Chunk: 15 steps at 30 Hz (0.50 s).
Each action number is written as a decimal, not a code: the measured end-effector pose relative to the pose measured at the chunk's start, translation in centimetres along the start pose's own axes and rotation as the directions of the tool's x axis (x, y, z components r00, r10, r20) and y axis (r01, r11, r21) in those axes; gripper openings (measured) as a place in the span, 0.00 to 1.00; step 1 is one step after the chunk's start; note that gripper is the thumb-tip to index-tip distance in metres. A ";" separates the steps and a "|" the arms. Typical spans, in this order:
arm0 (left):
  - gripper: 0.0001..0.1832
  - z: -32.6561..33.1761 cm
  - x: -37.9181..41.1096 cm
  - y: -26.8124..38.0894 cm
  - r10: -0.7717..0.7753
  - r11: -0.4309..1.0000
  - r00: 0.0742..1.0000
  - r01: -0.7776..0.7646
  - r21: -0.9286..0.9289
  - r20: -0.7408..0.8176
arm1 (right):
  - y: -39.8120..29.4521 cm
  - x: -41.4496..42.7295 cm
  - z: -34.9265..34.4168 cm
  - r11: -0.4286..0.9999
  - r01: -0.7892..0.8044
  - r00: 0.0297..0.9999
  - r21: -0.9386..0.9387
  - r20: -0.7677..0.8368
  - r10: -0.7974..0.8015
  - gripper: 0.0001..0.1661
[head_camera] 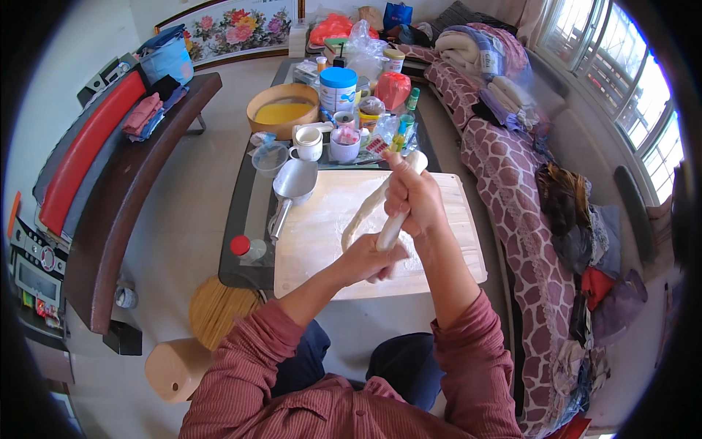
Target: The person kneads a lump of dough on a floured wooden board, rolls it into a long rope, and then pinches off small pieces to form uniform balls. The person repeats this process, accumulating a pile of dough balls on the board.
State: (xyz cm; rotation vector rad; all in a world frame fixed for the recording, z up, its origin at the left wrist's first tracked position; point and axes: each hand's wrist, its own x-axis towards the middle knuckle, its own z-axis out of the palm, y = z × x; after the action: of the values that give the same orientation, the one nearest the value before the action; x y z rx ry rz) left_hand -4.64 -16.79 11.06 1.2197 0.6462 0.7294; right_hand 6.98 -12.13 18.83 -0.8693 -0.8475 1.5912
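A thick rope of pale dough (390, 234) is gripped in both of my hands over a wooden board (307, 241). My right hand (412, 200) is closed round its upper part, where a rounded end shows above the fist. Lower and to the left, my left hand (370, 258) holds the dough near its lower part. A longer, thinner stretch of dough (364, 211) curves down at the left of my right hand. White flour lies scattered on the board. A metal scoop (295, 184) rests at the board's upper left corner, its handle pointing towards me.
A jar with a red lid (240, 245) stands left of the board. Behind the board are mugs (307, 144), a round sieve (282, 112), a blue-lidded tin (338, 88) and plastic bags. A wooden stool (178, 367) is at lower left; a covered sofa (510, 219) runs along the right.
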 end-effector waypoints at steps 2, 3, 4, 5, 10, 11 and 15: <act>0.15 -0.8 -0.3 1.0 -0.060 0.992 0.997 0.065 0.105 -0.047 | 0.3 0.6 -0.4 0.999 0.022 0.999 0.038 0.031 -0.024 0.22; 0.17 -0.5 -0.2 1.5 0.009 0.990 0.993 0.008 0.143 -0.117 | 0.4 0.5 0.4 0.999 0.027 1.000 0.022 -0.016 -0.026 0.22; 0.15 -0.9 0.1 1.9 -0.013 0.987 0.991 0.034 0.157 -0.131 | 0.5 0.4 0.9 1.000 0.030 0.998 0.005 -0.063 -0.030 0.22; 0.14 -1.3 0.4 1.8 0.065 0.994 0.986 -0.050 0.099 -0.155 | 1.0 0.2 0.8 0.998 -0.027 0.999 -0.061 0.044 0.029 0.22; 0.15 -1.5 0.6 0.2 -0.006 1.000 0.995 0.006 0.002 0.101 | 1.1 0.3 -0.9 0.997 -0.075 0.995 -0.026 0.070 0.076 0.13; 0.16 -1.3 0.5 -0.4 -0.030 0.999 0.993 0.032 -0.012 0.110 | 0.7 0.3 -0.8 0.995 -0.095 0.993 0.033 0.068 0.092 0.11; 0.14 -0.5 -0.4 -1.7 -0.115 0.993 0.993 0.115 0.016 0.021 | -0.4 0.0 -0.8 0.996 -0.087 0.991 0.029 0.109 0.083 0.12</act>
State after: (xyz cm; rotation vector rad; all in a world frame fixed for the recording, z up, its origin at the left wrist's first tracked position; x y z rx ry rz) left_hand -5.03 -17.15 9.30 1.1926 0.6986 0.6152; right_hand 7.90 -11.97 18.79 -0.8106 -0.8663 1.7345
